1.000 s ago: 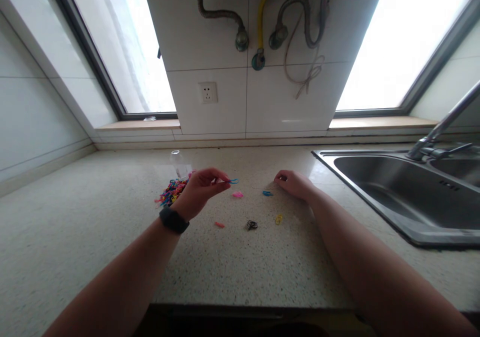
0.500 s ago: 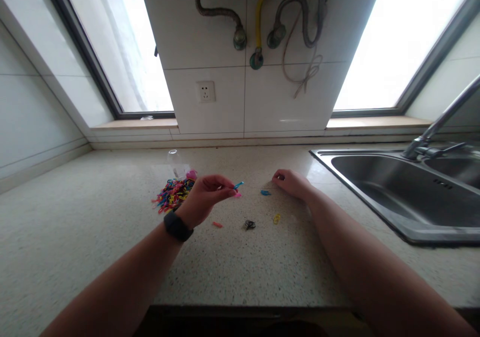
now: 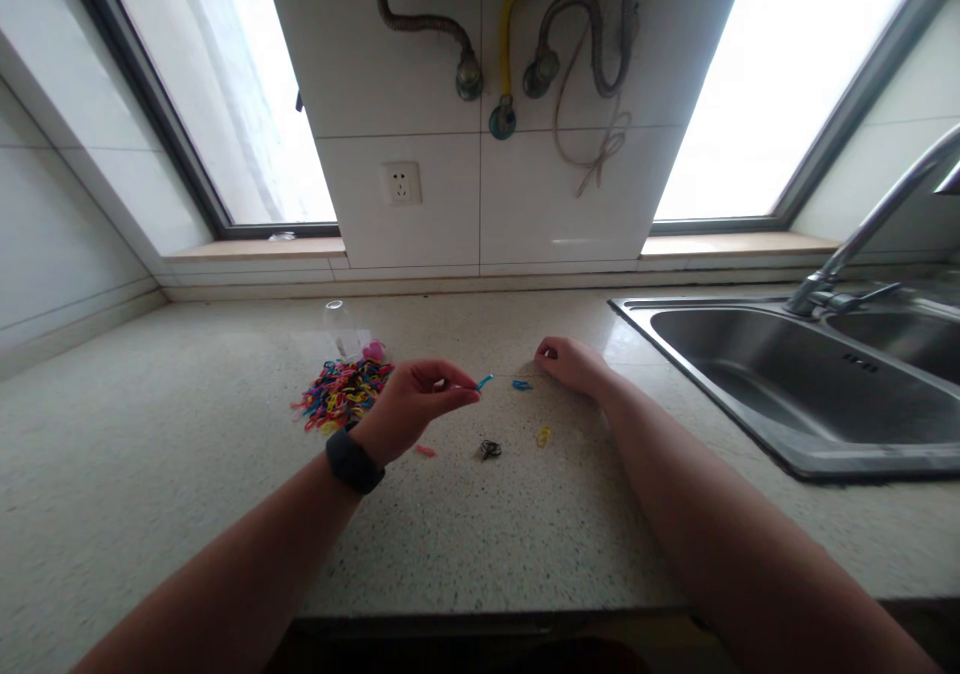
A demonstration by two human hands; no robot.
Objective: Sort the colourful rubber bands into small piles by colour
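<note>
My left hand (image 3: 424, 394), with a dark watch on its wrist, pinches a small blue rubber band (image 3: 485, 381) between thumb and forefinger above the counter. My right hand (image 3: 571, 364) rests on the counter with its fingers curled; what they hold, if anything, is hidden. Close by its fingers lies a little group of blue rubber bands (image 3: 521, 385). Nearer to me are yellow bands (image 3: 543, 436), a tangle of black bands (image 3: 490, 449) and an orange-red band (image 3: 425, 450). Beside my left hand spreads a mixed pile of coloured rubber bands (image 3: 337, 394).
A clear plastic container (image 3: 339, 329) stands behind the pile, near a pink piece (image 3: 373, 351). To the right, a steel sink (image 3: 720, 384) with a faucet (image 3: 832, 279) is set into the speckled counter (image 3: 450, 544). Pipes and a socket (image 3: 402, 183) are on the tiled wall.
The view has shifted slightly. A pink band that showed under my left fingertips is out of sight; the blue one remains pinched. My right hand stays in nearly the same place.
</note>
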